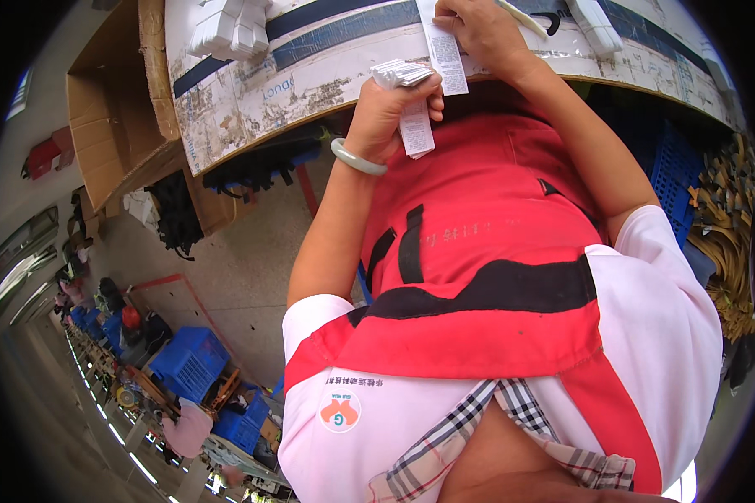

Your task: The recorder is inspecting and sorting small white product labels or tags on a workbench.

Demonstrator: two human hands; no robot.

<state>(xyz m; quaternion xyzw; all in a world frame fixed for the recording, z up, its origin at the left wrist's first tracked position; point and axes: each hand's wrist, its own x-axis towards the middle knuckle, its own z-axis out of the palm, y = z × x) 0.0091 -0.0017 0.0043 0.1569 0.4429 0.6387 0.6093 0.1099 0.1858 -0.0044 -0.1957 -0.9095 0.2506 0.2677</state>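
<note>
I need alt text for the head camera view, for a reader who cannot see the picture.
A person in a red apron holds a stack of white paper labels in the left hand, while the right hand pinches one long label strip on a worn worktable. A pale green bangle circles the left wrist.

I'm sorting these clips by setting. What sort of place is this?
Probably a factory or workshop floor. The left hand holds a stack of white paper tags at a worn worktable, with an open cardboard box beside it and blue plastic crates along a row of workstations.
</note>
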